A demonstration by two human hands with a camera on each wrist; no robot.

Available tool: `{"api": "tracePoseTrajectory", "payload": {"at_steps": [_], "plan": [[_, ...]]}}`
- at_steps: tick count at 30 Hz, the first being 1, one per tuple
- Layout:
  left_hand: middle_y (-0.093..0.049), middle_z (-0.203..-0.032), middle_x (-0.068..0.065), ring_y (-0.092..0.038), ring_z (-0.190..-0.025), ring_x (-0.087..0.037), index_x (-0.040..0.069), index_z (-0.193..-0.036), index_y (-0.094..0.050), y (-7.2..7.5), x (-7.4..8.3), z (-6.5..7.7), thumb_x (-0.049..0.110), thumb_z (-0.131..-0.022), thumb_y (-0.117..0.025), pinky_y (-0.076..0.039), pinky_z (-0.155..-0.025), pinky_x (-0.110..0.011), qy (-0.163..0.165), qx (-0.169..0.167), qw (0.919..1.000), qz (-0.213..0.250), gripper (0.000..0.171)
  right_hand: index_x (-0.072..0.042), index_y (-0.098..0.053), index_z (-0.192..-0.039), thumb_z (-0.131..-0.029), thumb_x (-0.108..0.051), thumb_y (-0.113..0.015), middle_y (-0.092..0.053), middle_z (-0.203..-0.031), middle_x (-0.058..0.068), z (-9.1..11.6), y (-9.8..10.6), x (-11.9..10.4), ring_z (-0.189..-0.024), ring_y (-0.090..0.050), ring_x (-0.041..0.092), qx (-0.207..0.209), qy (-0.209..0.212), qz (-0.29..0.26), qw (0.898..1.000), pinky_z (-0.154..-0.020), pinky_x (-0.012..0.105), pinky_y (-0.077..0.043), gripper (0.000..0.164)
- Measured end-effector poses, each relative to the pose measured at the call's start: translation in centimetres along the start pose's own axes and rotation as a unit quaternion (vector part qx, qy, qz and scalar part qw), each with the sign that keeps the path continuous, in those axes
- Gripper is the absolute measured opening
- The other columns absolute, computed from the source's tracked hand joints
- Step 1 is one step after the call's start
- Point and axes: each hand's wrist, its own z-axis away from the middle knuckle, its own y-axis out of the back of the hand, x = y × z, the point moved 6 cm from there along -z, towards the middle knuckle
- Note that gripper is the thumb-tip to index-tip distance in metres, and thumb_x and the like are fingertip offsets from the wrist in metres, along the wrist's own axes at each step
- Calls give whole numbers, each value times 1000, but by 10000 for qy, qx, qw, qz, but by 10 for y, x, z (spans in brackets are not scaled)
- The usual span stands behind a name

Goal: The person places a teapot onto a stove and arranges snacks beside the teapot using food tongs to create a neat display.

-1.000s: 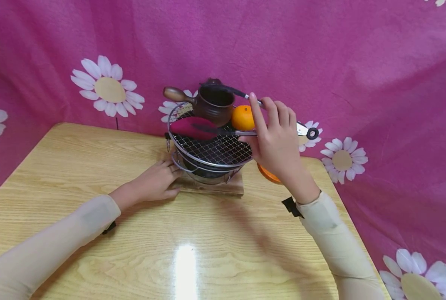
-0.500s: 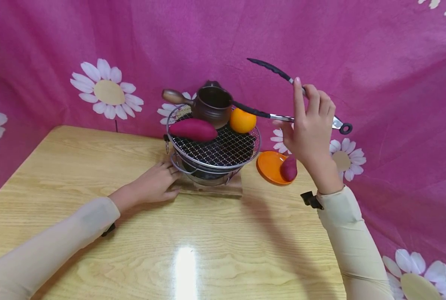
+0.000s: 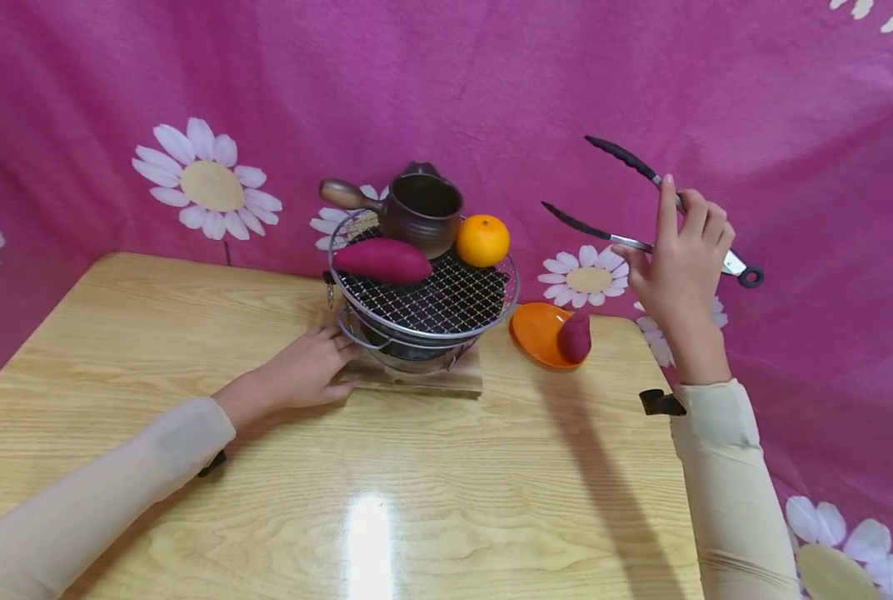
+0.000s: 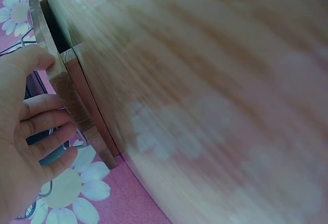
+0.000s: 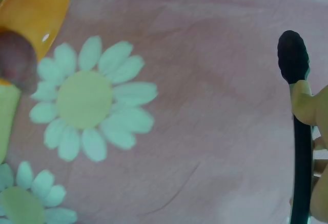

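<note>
In the head view my left hand [image 3: 314, 367] touches the left end of a wooden board [image 3: 431, 380], fingers fairly straight. The left wrist view shows its thumb and fingertips against the board's edge [image 4: 77, 103]. On the board stands a round grill [image 3: 457, 304] with a wire mesh. It bears a purple sweet potato [image 3: 383, 260], a dark side-handled pot [image 3: 421, 215] and an orange [image 3: 482, 241]. My right hand [image 3: 679, 262] holds black-tipped tongs [image 3: 626, 155] in the air to the right, their arms spread with nothing between them. In the right wrist view one tong arm [image 5: 302, 157] shows.
Right of the grill, an orange plate [image 3: 534, 331] holds a second purple sweet potato [image 3: 575, 337]. A pink cloth [image 3: 491, 92] with daisies hangs behind the wooden table [image 3: 281, 492]. The table's right edge runs below my right arm.
The tongs left the sweet potato on the grill, spread apart, and moved right with my right hand. The orange plate came into fuller view. My left hand stayed at the board.
</note>
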Motion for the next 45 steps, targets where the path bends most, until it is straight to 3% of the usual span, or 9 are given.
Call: {"api": "tracePoseTrajectory", "payload": {"at_steps": [5,11,19,26,35,40,45], "plan": [[-68,-125,-21,-59,-122,-42,0,-119,-68,1,0,1,29,-86,-74,-46,-108,-56,-12,74,10000,-19,45,-4,-33,-157,-86,-23,-77,-41,-137,33,8,-11,25,-124,-35,52,-824,-239,258,9960,-101,67,-28,86],[-68,-126,-21,-59,-123,-42,0,-120,-68,0,-1,1,31,-87,-74,-47,-106,-56,-25,42,10000,-38,46,-3,-28,-156,-87,-23,-75,-38,-138,34,28,-33,46,-129,-31,53,-2257,-389,599,9716,-104,70,-22,86],[-70,-120,-21,-61,-118,-41,-2,-116,-68,-1,1,1,30,-86,-74,-47,-105,-56,-67,98,9999,-45,44,0,-35,-147,-84,-21,-76,-41,-129,34,53,-49,59,-124,-33,55,-2884,-452,835,9528,-100,74,-24,78],[-69,-120,-21,-61,-118,-41,-2,-115,-68,0,0,1,28,-85,-74,-48,-103,-55,-36,83,10000,-35,42,-3,-41,-144,-82,-17,-78,-43,-126,31,60,-52,73,-127,-33,53,-3130,-494,1250,9402,-106,75,-16,73],[-70,-121,-21,-61,-119,-40,-2,-115,-69,-1,-1,0,28,-85,-74,-46,-106,-55,-46,77,10000,-39,43,-2,-48,-139,-78,-4,-77,-47,-128,30,68,-62,80,-128,-36,50,-3180,-17,1791,9310,-111,77,-15,68],[-69,-123,-21,-59,-122,-41,-2,-117,-68,-2,-1,1,30,-86,-74,-45,-109,-55,-57,79,9999,-54,45,-2,-51,-136,-78,3,-70,-49,-125,30,73,-71,80,-128,-38,50,-3117,140,1728,9342,-112,78,-15,61],[-70,-121,-20,-61,-117,-39,-1,-117,-68,-2,-1,1,30,-86,-74,-47,-106,-54,-36,14,10000,-88,45,-3,-53,-133,-73,3,-71,-51,-124,29,75,-77,76,-127,-40,50,-3032,193,1568,9397,-113,77,-16,63]]}}
